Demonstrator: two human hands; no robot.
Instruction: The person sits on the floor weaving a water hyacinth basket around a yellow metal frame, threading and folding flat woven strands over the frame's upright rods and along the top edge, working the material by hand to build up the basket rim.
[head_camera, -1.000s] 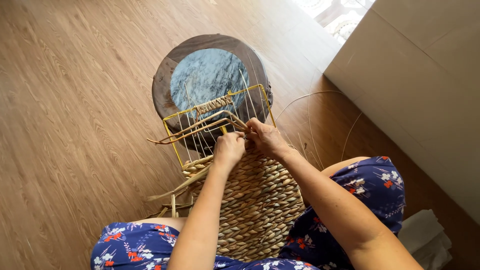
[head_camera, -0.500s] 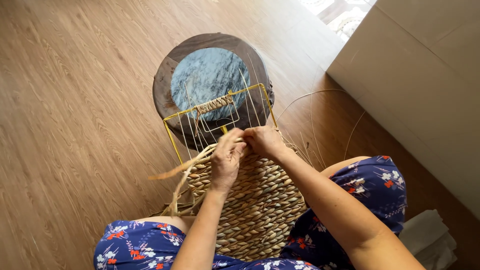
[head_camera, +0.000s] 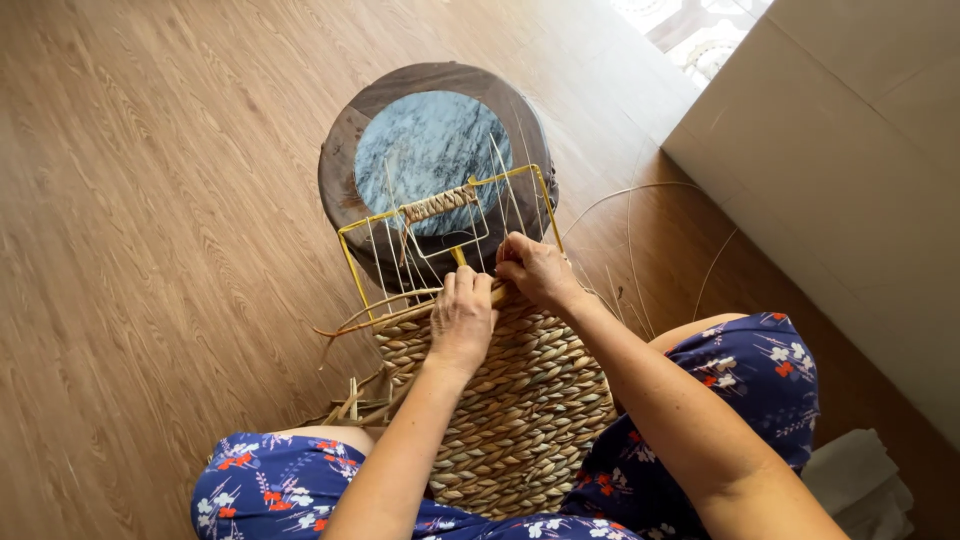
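The woven basket is held between the knees, its yellow wire frame leaning on the round stool. Since a moment ago, the loose straw strand has been drawn flat against the top row. The left hand is pressed closed over it; the right hand is pinched on the strand's end.

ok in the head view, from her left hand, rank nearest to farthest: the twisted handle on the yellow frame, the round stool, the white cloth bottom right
From the left hand, which rests on the top edge of the woven basket:
1. Twisted handle, just above the hand on the yellow wire frame.
2. Round stool, beyond the frame, its centre farther up.
3. White cloth, far off at lower right, past the right arm.
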